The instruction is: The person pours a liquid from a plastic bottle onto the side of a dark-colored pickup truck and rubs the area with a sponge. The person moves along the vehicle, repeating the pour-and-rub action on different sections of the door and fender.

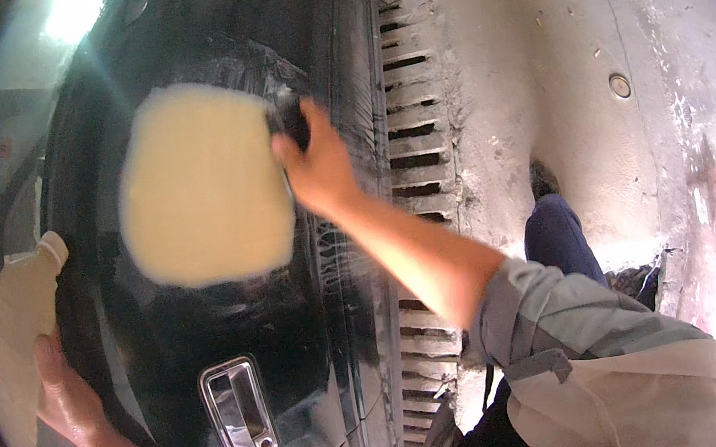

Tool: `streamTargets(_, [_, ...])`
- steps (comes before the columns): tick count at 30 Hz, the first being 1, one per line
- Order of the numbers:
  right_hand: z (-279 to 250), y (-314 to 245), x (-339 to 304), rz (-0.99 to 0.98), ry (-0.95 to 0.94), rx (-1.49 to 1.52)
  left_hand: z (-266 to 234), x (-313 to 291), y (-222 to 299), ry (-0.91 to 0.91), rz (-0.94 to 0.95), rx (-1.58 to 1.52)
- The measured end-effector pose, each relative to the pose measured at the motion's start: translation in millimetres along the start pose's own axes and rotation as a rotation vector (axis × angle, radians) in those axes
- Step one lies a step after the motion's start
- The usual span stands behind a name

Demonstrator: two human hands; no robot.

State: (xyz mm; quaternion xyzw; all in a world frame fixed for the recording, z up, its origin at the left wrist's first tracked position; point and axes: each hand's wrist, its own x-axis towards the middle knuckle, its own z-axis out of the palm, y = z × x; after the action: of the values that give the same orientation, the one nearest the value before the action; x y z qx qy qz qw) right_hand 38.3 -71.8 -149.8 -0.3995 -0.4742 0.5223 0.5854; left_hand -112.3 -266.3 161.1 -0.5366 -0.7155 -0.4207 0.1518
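A dark car door (271,320) fills the left and middle, with a large smooth patch of cream-yellow body filler (203,186) on it. My right hand (321,164) is closed around a small dark block (291,124), perhaps a sanding block, and holds it against the door at the patch's upper right edge. Whitish smears mark the paint around there. At the far left, my left hand (68,401) grips a pale plastic bottle (17,307) with a white cap, its thumb along the side. The fingers behind the bottle are hidden.
Below the patch sits a chrome door handle (239,415) with a keyhole. Right of the door runs a slotted floor grate (416,145). Beyond it lies concrete floor (524,32) with a small round metal disc (620,85). My leg in dark blue trousers (559,235) stands there.
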Motion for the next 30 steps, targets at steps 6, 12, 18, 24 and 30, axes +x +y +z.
streamTargets(6, [-2, -1, -147, -0.236, -0.121, -0.017, -2, 7, 3, -0.058, 0.107, -0.005])
streamTargets(12, [-1, -8, 19, 0.019, 0.012, 0.075, -15, 10, -15, 0.059, 0.026, 0.043])
streamTargets(18, [-4, 5, -163, -0.268, -0.12, 0.004, -5, 13, -8, -0.049, 0.161, 0.005])
streamTargets(24, [10, -11, -21, -0.118, -0.038, 0.027, -14, 11, -4, -0.122, 0.187, 0.046])
streamTargets(30, [-6, 11, -149, -0.347, -0.148, 0.007, -15, 12, -14, -0.025, 0.074, 0.041])
